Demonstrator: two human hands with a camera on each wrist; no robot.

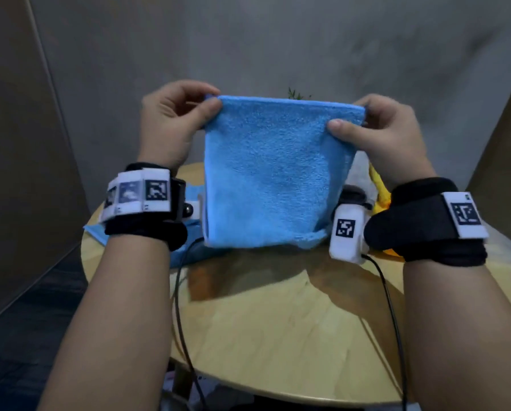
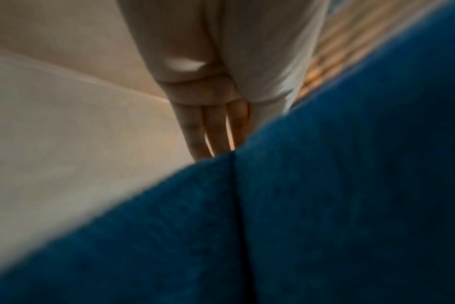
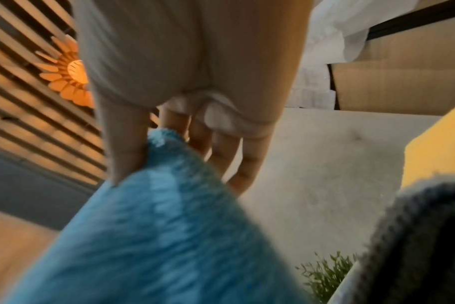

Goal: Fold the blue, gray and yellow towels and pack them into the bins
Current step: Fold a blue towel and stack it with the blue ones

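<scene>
A round, pale wooden surface is seen in front of a plain grey backdrop, with tan panels set at either side. Dark flooring is visible to the left. In the right wrist view, a slatted wooden wall is lit by a warm orange flower-shaped lamp, and a small green plant is seen.

Home-like room, round wooden table, slatted wall with flower-shaped lamp, small green plant
</scene>
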